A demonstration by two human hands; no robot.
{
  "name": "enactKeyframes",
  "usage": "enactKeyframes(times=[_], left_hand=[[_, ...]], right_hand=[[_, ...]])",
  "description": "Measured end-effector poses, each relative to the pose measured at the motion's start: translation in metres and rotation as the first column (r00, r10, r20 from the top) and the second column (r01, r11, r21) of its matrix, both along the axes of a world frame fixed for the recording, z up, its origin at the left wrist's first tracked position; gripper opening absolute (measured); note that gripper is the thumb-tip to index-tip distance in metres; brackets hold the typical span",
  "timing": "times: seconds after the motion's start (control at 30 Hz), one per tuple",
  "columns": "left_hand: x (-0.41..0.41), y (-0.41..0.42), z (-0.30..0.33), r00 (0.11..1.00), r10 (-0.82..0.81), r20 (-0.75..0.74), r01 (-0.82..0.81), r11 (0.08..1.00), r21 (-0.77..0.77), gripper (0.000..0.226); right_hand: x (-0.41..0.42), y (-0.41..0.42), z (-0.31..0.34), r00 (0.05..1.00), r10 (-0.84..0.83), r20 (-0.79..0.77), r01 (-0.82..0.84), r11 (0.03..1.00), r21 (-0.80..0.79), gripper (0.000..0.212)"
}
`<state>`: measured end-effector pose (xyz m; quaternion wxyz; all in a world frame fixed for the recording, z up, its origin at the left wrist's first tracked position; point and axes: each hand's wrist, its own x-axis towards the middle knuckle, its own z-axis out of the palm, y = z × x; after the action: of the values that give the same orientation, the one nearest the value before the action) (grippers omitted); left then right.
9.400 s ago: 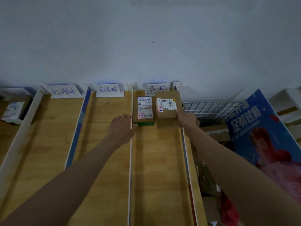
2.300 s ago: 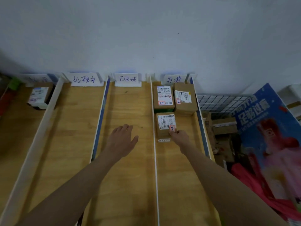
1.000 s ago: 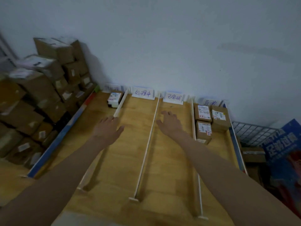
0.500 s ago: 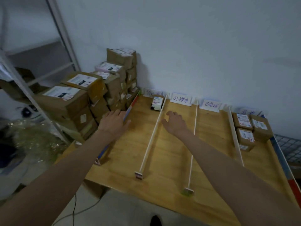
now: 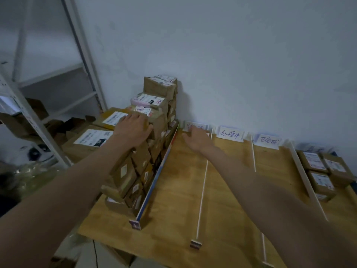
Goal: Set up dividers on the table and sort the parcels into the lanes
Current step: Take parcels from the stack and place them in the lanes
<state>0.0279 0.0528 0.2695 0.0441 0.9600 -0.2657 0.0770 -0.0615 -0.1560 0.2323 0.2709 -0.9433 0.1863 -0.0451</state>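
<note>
A stack of brown cardboard parcels point(image 5: 143, 157) stands along the left edge of the wooden table point(image 5: 177, 206). My left hand point(image 5: 133, 130) lies flat on top of this stack, fingers spread, gripping nothing that I can see. Over the leftmost lane my right hand point(image 5: 195, 139) hovers open and holds nothing. White dividers point(image 5: 202, 186) run from the wall toward me and split the table into lanes. Three parcels point(image 5: 320, 171) lie in the rightmost lane. Paper labels point(image 5: 229, 134) stand at the wall end of the lanes.
A blue-and-white board point(image 5: 158, 171) separates the parcel stack from the lanes. Larger boxes with white labels point(image 5: 92, 138) sit left of the stack. A grey metal shelf frame point(image 5: 81, 55) rises at the far left. The table's front edge point(image 5: 135, 248) is near me.
My view has swung left from the right lane to the parcel stack. My left hand has moved onto the top of the stack. My right hand has moved left to the first lane.
</note>
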Motion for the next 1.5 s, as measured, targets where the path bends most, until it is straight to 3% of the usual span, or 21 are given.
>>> enactKeyframes(times=[0.07, 0.3, 0.47, 0.6, 0.7, 0.83, 1.2, 1.37, 1.5], left_hand=[[0.028, 0.015, 0.005, 0.999, 0.022, -0.034, -0.022, 1.000, -0.003, 0.059], [0.113, 0.064, -0.003, 0.954, 0.177, -0.242, -0.182, 0.983, -0.001, 0.069], [0.147, 0.077, -0.007, 0.940, 0.181, -0.289, -0.190, 0.982, -0.005, 0.093], [0.157, 0.077, -0.007, 0.939, 0.194, -0.284, -0.200, 0.980, 0.006, 0.111], [0.159, 0.080, -0.008, 0.906, 0.144, -0.397, -0.185, 0.980, -0.068, 0.105], [0.161, 0.084, -0.006, 0.912, 0.042, -0.409, -0.109, 0.984, -0.141, 0.086], [0.161, 0.085, 0.027, 0.939, -0.044, -0.342, -0.075, 0.942, -0.327, 0.088], [0.155, 0.074, 0.047, 0.953, -0.097, -0.289, -0.019, 0.926, -0.377, 0.091], [0.146, 0.058, 0.066, 0.957, -0.167, -0.235, 0.055, 0.906, -0.420, 0.095]], right_hand=[[0.027, 0.017, 0.001, 0.999, 0.014, -0.035, -0.010, 0.996, 0.088, 0.033], [0.086, 0.080, 0.015, 0.987, 0.105, -0.118, -0.053, 0.924, 0.378, 0.070], [0.108, 0.115, 0.021, 0.996, 0.020, -0.088, 0.030, 0.851, 0.524, 0.076], [0.114, 0.132, 0.020, 0.997, -0.065, -0.040, 0.077, 0.837, 0.543, 0.065], [0.114, 0.141, 0.019, 0.990, -0.133, -0.051, 0.137, 0.783, 0.607, 0.053], [0.114, 0.147, 0.019, 0.980, -0.179, -0.092, 0.199, 0.789, 0.581, 0.046], [0.101, 0.146, 0.061, 0.958, -0.284, -0.043, 0.250, 0.749, 0.614, 0.033], [0.088, 0.137, 0.086, 0.946, -0.320, -0.052, 0.286, 0.748, 0.599, 0.056], [0.070, 0.127, 0.102, 0.933, -0.360, -0.014, 0.286, 0.715, 0.638, 0.062]])
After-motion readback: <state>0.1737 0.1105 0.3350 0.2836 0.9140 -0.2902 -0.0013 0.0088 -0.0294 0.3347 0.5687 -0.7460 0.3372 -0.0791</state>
